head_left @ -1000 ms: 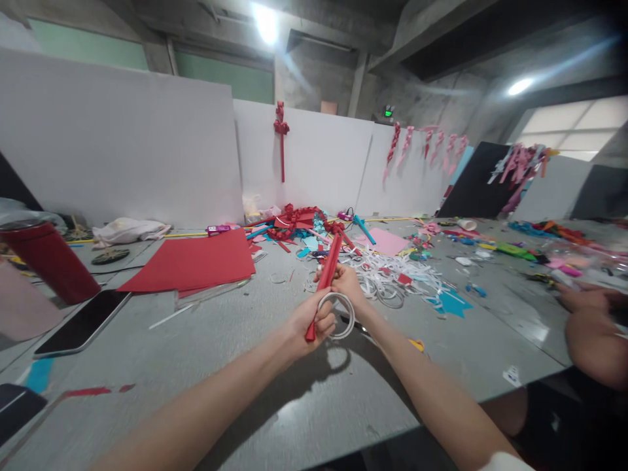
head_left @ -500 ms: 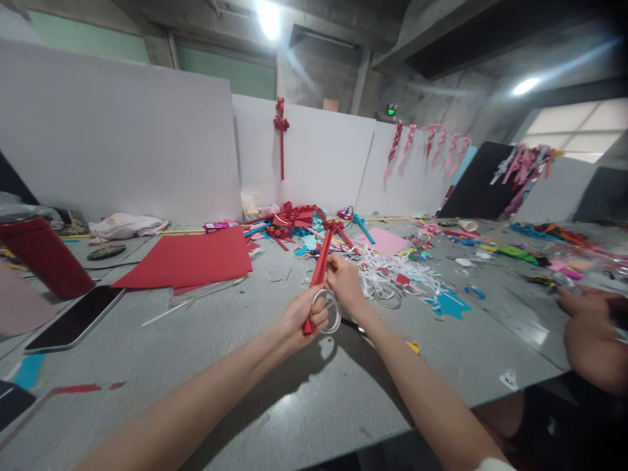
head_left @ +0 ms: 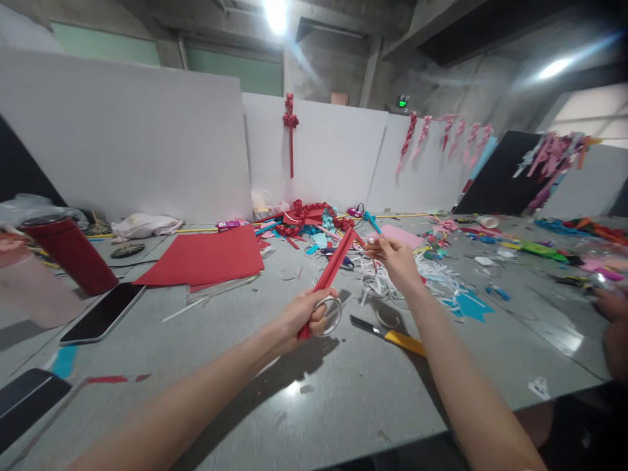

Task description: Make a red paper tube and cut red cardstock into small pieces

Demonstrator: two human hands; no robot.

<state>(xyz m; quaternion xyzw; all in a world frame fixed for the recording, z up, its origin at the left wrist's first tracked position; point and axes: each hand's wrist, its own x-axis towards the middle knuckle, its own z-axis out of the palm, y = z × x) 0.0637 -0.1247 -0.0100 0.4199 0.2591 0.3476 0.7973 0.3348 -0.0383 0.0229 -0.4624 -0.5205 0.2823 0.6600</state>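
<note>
My left hand is closed around the lower end of a long folded red paper strip, which slants up and away from me. A white ring, looking like a tape roll, hangs at the fingers of the same hand. My right hand is raised to the right of the strip's far end, thumb and fingers pinched together. A short red piece slopes from the strip's tip towards these fingertips; what they pinch is too small to make out. Below the hands lies a yellow-handled utility knife.
Red paper sheets, a phone and a red tumbler lie or stand at the left. White paper scraps spread behind my right hand. Red braided pieces pile up at the back. Another person's hand shows at the right edge.
My right hand has moved from beside my left hand up and to the right, away from the strip. The utility knife has come into fuller view. My left hand keeps its grip.
</note>
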